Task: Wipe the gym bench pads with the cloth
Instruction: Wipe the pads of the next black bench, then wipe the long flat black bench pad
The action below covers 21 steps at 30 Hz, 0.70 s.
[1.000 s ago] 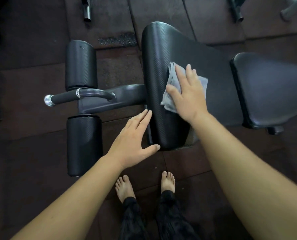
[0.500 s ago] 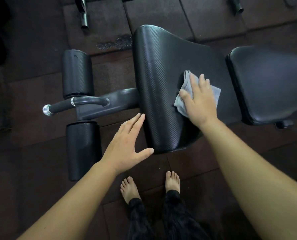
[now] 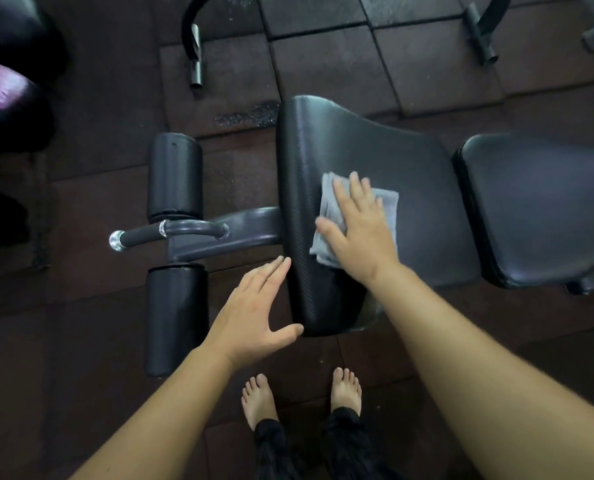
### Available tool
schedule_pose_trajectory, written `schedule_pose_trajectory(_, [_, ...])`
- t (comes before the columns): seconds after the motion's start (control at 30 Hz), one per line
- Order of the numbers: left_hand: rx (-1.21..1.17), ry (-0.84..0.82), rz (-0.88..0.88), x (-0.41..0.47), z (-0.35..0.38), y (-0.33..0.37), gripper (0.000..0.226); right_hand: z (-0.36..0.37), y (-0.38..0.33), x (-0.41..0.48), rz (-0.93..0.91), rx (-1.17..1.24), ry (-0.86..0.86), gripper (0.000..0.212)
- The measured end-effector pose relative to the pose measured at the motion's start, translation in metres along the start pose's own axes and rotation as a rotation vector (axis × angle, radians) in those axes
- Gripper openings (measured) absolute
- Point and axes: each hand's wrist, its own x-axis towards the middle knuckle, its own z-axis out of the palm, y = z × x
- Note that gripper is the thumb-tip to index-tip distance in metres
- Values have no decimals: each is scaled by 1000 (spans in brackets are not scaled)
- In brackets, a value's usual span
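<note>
Your right hand (image 3: pixel 361 233) lies flat, fingers spread, pressing the grey cloth (image 3: pixel 326 199) on the seat pad (image 3: pixel 409 161). It has just swept back toward your left hand (image 3: pixel 254 313), which waits open and empty at the pad's rolled edge. So this pad's middle is likely covered, while the back pad (image 3: pixel 538 202) beyond your right hand probably remains. Foam rollers (image 3: pixel 174 174) and a handle (image 3: pixel 139 237) crowd the space past your left hand.

One wide-angle view only is had, taken from the head and aimed forward and steeply down. The seat pad (image 3: pixel 375 150) is seen from above, close in, and the bare feet (image 3: pixel 259 400) are caught near the bottom edge; floor tiles (image 3: pixel 323 64) are shown skewed along the top.
</note>
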Motion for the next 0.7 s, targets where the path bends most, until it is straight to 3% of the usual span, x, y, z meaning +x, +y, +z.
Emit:
schedule_pose_trajectory(0.1, [87,-39,-37,1,-7,7,107,5,-5,-29,-68,49,4,62])
schedule_pose_trajectory(0.33, [224,-38,-244,-15,-60,43,97,-41,-48,-33,32,216,-66,51])
schedule_pose_trajectory(0.7, [249,177,-526,-144,-223,55,82,-100,-272,-49,-269,234,-286,51])
